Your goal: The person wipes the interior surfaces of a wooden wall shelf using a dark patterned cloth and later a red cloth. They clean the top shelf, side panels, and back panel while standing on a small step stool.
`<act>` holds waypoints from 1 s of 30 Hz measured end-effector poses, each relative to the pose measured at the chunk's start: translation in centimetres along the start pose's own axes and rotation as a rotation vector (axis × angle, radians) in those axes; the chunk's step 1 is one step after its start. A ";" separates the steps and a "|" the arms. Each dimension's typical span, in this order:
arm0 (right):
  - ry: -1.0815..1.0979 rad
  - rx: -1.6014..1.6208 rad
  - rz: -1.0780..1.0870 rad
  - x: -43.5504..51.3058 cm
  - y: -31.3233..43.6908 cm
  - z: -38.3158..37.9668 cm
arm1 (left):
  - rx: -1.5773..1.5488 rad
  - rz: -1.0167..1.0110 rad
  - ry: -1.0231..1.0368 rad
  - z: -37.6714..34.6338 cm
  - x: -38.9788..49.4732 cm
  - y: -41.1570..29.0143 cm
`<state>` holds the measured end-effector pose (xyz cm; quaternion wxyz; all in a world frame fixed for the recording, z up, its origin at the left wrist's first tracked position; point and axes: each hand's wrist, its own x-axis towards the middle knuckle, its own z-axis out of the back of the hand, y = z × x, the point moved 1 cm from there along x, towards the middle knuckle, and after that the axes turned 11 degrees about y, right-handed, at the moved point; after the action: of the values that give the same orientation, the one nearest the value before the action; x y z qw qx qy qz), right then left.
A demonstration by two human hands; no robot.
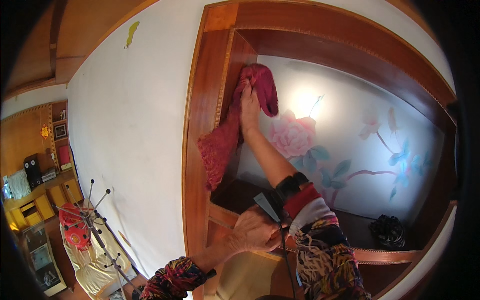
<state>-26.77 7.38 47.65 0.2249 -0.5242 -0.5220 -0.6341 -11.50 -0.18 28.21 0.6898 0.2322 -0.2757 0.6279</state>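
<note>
My right hand (250, 107) is raised into a wooden wall niche and grips a dark red cloth (221, 150). The cloth lies against the niche's left inner side, and its lower end hangs over the wooden frame (198, 123). Behind it is a frosted back panel (258, 161) painted with a pink rose and leaves. Below, my left hand (255, 228) is at the niche's lower edge, partly hidden by my right forearm and a small grey device with a cable (267, 207); whether it holds anything is unclear.
A dark coiled bundle (388, 230) lies on the niche's bottom shelf at the right. On the left are a white wall (131, 123), a metal coat stand (95, 232), red lanterns (75, 228) and a cloth-covered piece of furniture (88, 275). Yellow cabinets (45, 204) stand farther off.
</note>
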 end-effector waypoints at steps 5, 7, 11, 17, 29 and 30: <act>0.198 -0.145 0.205 -1.8 2.1 0.0 | 0.104 -0.150 -0.119 -0.3 0.5 0.4; 0.202 -0.462 0.451 1.6 4.6 -0.1 | 0.108 -0.141 -0.106 -0.3 0.4 0.8; 0.420 -0.876 0.341 8.0 7.3 4.2 | 0.136 -0.103 -0.052 -0.7 0.6 0.9; 0.283 -1.752 0.729 9.1 9.3 13.5 | 0.161 -0.064 -0.020 -0.2 0.6 0.9; -0.165 -1.054 0.477 5.5 19.5 39.4 | 0.131 -0.038 -0.014 -0.2 0.8 0.6; -0.129 -1.068 0.442 5.2 19.7 39.7 | 0.123 -0.034 -0.010 -0.3 1.0 0.4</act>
<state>4.89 37.37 57.00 0.0243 -0.6992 -0.0206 -0.7142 -11.84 0.78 28.61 0.6832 0.2820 -0.2360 0.6308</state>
